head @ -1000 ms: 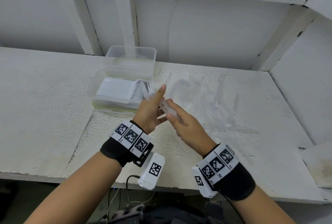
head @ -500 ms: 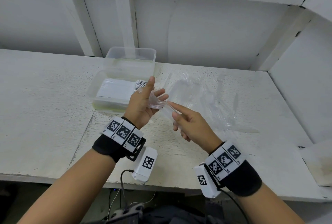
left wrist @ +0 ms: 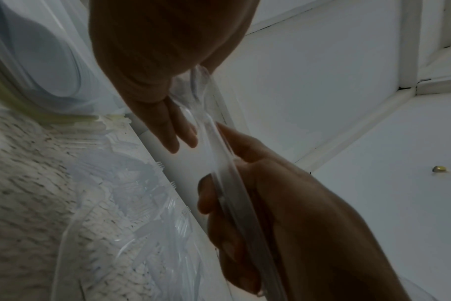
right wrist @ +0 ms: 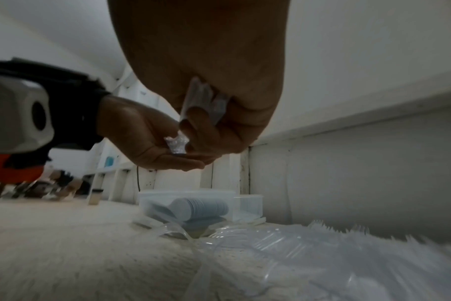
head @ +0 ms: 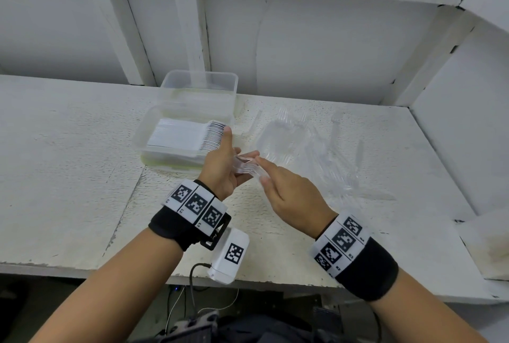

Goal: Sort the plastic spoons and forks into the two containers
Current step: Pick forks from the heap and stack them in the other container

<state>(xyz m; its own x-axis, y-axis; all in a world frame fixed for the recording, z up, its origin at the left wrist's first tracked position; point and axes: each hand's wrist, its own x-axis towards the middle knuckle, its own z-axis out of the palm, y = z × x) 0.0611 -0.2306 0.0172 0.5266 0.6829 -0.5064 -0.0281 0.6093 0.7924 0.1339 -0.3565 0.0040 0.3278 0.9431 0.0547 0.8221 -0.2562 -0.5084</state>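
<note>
your right hand (head: pixel 292 191) and left hand (head: pixel 223 169) both pinch a bundle of clear forks (head: pixel 248 168) above the desk (head: pixel 68 177), just beside the spoon-filled container (head: pixel 181 136).

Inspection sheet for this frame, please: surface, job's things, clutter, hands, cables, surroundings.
Surface: white rough shelf, paint chipped near the front edge.
Job's things: near container holds a neat row of spoons; far container looks empty; loose clear cutlery piled to the right.
Clutter: nothing seen.
Hands: left hand and right hand both hold one clear bundle of cutlery between them.
Cables: black cable from the white wrist unit.
Surroundings: white panelled wall.
</note>
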